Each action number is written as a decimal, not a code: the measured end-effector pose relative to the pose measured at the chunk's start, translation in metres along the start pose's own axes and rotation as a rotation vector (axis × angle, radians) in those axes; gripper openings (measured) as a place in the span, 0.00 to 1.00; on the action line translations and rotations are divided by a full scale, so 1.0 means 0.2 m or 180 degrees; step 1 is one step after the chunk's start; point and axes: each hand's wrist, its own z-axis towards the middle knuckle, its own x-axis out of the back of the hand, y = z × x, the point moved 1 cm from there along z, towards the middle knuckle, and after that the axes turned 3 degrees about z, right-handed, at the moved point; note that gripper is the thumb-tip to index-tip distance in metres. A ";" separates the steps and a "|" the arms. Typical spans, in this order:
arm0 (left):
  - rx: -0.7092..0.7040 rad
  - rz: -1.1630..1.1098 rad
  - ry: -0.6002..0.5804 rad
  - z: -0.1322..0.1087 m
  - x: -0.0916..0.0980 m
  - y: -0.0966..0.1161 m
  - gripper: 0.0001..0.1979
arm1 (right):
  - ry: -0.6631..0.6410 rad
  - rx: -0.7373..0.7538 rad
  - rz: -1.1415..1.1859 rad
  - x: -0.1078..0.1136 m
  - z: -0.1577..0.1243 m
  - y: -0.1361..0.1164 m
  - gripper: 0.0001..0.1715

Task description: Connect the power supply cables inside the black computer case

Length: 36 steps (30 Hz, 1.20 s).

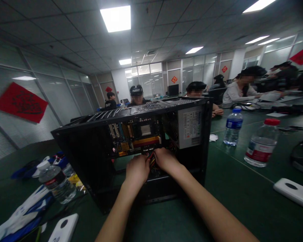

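A black computer case (65, 148) lies before me with its side open. Inside it are a motherboard (131, 129) with coloured slots and a square metal-topped chip (145, 130). The power supply (189, 129), a grey box with a label, fills the upper right corner. Both hands reach into the lower middle of the case. My left hand (137, 168) is closed around red and black cables (150, 155). Close beside it, my right hand (166, 159) is closed on the same bundle. The fingertips and the cable ends are mostly hidden.
On the green table (224, 195), a blue-capped water bottle (233, 127) and a red-capped bottle (262, 143) stand right of the case. Another bottle (57, 183) and a white phone-like device (64, 228) are at left. A second white device (294, 193) lies right. Several people sit beyond.
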 end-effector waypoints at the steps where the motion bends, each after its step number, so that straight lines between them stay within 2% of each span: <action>1: 0.0013 0.0001 0.0030 0.00 0.00 0.00 0.16 | 0.0024 0.0000 -0.0005 0.00 0.00 0.00 0.19; 11: 0.0171 -0.0143 0.0186 0.01 0.02 -0.02 0.16 | 0.0029 -0.0115 -0.0048 0.02 0.02 0.01 0.18; 17: 0.0157 -0.0343 0.0520 0.06 0.06 -0.07 0.14 | -0.0036 -0.0095 0.0012 0.04 0.00 -0.01 0.19; 24: -0.0020 0.0018 0.0151 0.11 0.05 -0.02 0.15 | -0.0125 -0.0062 0.0191 0.05 -0.01 -0.01 0.19; 36: 0.0101 0.0115 0.0189 0.13 0.04 0.00 0.16 | -0.0049 0.0008 -0.0013 0.04 0.01 -0.01 0.19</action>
